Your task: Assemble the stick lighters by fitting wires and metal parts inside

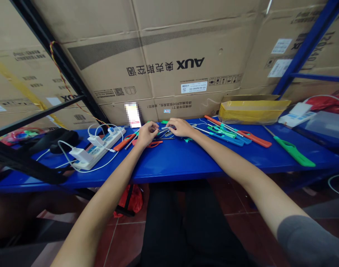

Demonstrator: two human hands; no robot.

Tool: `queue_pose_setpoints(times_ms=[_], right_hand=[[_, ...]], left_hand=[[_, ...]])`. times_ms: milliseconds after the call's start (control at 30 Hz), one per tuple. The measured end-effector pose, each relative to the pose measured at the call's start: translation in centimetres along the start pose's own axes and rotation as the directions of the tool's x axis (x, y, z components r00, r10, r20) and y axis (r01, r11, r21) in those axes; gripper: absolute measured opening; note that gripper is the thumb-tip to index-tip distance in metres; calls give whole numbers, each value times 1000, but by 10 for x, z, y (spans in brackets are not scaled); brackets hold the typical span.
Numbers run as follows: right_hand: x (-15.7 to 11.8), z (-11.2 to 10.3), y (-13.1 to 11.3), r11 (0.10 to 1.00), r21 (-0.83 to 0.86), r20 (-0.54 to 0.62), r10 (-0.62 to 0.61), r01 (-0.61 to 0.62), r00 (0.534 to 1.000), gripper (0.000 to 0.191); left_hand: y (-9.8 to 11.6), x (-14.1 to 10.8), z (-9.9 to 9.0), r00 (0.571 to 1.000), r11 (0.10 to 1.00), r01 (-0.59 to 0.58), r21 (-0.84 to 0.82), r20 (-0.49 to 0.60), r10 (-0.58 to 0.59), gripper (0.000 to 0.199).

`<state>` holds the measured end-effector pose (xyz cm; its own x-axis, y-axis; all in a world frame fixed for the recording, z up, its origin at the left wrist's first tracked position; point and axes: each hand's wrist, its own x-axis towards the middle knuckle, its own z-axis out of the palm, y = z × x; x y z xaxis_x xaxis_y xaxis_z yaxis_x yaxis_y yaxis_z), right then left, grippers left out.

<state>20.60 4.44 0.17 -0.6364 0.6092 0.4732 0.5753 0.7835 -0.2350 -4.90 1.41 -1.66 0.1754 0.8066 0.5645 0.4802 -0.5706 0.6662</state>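
Observation:
Both hands are at the back of the blue table, close together over a group of small metal and plastic parts (167,132). My left hand (147,132) has its fingers curled in a pinch near a small green piece; what lies between them is too small to name. My right hand (180,128) is bent over thin metal pieces, its fingertips closed on something I cannot make out. Red plastic parts (155,144) lie beside my left hand. An orange lighter (126,141) is further left. Blue lighter bodies (227,138) and a green part (219,131) lie right of my right hand.
A white power strip (99,148) with chargers and cables is at the left. A lit phone (133,115) leans against the cardboard. Right are an orange lighter (254,138), a green lighter (293,151) and a yellow-taped box (250,111). Black and blue posts flank the table.

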Motion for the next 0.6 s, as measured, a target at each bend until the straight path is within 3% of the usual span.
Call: queue_pose_setpoints(times_ms=[133, 367, 600], right_hand=[[0, 0, 0, 1000, 7, 4, -2, 2, 1000, 28], [0, 0, -2, 1000, 31, 1, -4, 4, 1000, 27], [0, -1, -2, 999, 49, 10, -11, 10, 1000, 26]], left_hand=[[-3, 1, -1, 1000, 1000, 2, 32, -16, -1, 12], [0, 1, 1, 1000, 999, 1, -54, 3, -1, 15], [11, -1, 0, 1000, 999, -20, 25, -1, 20, 14]])
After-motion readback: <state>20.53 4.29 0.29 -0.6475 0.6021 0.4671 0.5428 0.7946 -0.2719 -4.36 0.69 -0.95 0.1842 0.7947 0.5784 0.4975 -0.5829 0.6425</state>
